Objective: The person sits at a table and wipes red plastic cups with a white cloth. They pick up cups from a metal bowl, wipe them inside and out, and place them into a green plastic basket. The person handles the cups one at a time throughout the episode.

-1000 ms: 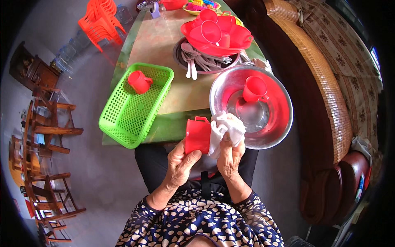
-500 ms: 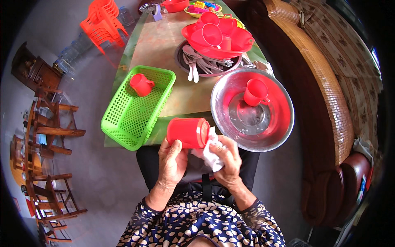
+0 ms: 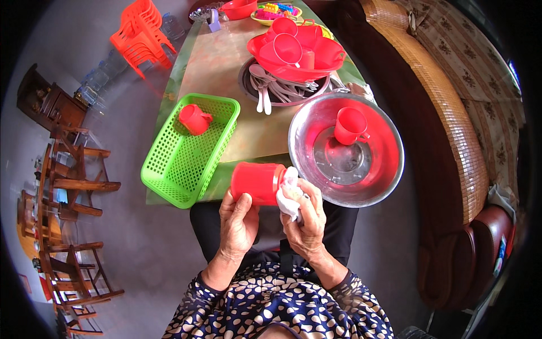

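Observation:
A red plastic cup [image 3: 257,183] lies on its side in the air before me, with my left hand [image 3: 238,225] closed around its lower left part. Bunched in my right hand [image 3: 307,221] is a white cloth [image 3: 289,195], pressed against the cup's right end. Left of my hands, a green perforated basket [image 3: 189,152] holds one red mug [image 3: 195,119]. To the right, a wide metal basin [image 3: 299,164] has another red mug [image 3: 351,125] inside it. Whether the held cup has a handle is hidden.
On the table [image 3: 212,62] beyond, a red basin [image 3: 254,48] of red cups rests over a bowl of spoons [image 3: 276,87]. Toy blocks [image 3: 276,8] sit in a yellow dish farther back. Stacked orange chairs [image 3: 140,39] stand left; a brown sofa [image 3: 395,107] runs along the right.
My right hand has turned and brought the cloth up over the cup's right end, covering more of it. My left hand keeps its hold, with the cup almost in place.

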Demonstrator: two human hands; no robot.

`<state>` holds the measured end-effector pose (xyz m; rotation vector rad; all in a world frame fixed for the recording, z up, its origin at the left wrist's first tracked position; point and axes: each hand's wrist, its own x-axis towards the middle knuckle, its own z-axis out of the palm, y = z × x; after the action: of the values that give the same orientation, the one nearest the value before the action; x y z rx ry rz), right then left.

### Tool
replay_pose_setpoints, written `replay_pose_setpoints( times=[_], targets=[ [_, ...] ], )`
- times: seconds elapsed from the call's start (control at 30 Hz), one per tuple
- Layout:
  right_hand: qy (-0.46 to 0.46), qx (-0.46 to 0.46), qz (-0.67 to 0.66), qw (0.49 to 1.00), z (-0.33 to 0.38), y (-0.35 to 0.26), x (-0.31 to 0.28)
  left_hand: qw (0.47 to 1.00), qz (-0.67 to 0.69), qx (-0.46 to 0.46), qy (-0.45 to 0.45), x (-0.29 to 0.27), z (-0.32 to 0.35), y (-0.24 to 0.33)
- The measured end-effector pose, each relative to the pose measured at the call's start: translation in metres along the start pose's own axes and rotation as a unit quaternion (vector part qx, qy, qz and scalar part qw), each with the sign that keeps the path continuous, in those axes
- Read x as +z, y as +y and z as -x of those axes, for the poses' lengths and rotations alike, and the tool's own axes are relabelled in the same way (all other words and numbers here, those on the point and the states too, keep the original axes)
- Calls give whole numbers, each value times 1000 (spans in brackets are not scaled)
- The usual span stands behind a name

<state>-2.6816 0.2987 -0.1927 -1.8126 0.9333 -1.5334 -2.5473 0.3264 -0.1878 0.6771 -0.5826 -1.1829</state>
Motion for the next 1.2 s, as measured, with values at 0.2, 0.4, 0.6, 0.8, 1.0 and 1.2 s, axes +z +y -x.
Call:
replay_pose_setpoints(
  times=[0.2,0.4,0.6,0.8,1.0,1.2],
  targets=[
    [-42,-2,-52,998,-12,-3,-30,1000,-2,-6,-6,-12,4,0],
    [-34,-12,-3,999,-28,3,-15,998,-30,46,-39,1,2,2],
    [-95,67,-65,991,-9,-10,-14,989,-103,104,-28,-10,-2,6],
    [-56,-132,105,984,-18,-24,-26,942,-325,45,-66,-15,10,12],
    [-117,-103,109,982,-29,-11,-30,851,-479,153,-149,-14,6,19],
    [-114,106,-149,976,-28,19,-30,917,-329,144,-173,-12,8,8]
  ],
)
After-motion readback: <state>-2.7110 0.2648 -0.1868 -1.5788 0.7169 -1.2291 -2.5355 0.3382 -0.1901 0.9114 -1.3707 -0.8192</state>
